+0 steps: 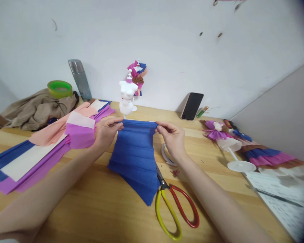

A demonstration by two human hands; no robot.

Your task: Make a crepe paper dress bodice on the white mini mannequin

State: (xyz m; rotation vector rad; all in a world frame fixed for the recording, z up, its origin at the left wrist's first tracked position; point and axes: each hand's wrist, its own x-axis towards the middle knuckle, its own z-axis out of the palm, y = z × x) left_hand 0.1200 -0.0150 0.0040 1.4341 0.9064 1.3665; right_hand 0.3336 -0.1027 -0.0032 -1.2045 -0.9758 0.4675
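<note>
A sheet of blue crepe paper (pixel 135 148) with crosswise creases is stretched between my hands, its top edge folded into a narrow band. My left hand (pixel 107 130) pinches the top left corner, and my right hand (pixel 171 135) pinches the top right one. The lower part of the sheet hangs down to a slanted point near the table. Scissors (pixel 164 185) with one yellow and one red handle lie at its lower right, their blade tips partly hidden by the paper. Just beyond the folded edge stands a small white dress form (pixel 128 94) with a pink neck band.
Crepe paper strips (pixel 48 141) in several colours lie at left. A roll of white tape (pixel 167 155) is partly behind my right hand. A phone (pixel 192 106) leans on the wall. Dressed miniature forms (pixel 268 157) lie at right by a pen (pixel 278 196). A flask (pixel 80 81) stands back left.
</note>
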